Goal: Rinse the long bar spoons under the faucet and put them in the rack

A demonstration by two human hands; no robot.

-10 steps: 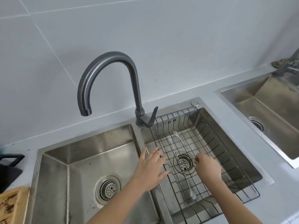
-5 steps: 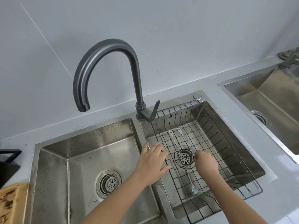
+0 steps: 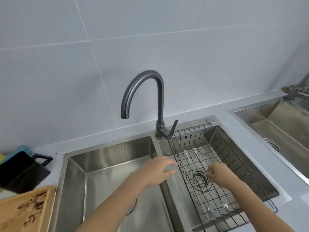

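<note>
Two bar spoons (image 3: 199, 180) flat in the rack (image 3: 234, 163), right hand (image 3: 219, 175) pinching one, left hand (image 3: 158, 171) spread over the divider.

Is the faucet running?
Off: no water stream falls from the faucet spout, which hangs over the left basin.

Your left hand (image 3: 157, 171) hovers flat over the divider between the two basins, fingers straight. Your right hand (image 3: 219, 174) is curled over the rack (image 3: 234, 158) in the right basin, pinching a thin spoon (image 3: 208, 208) handle. A second spoon (image 3: 224, 205) lies alongside; the faucet (image 3: 147, 91) spout hangs over the left basin.
</note>
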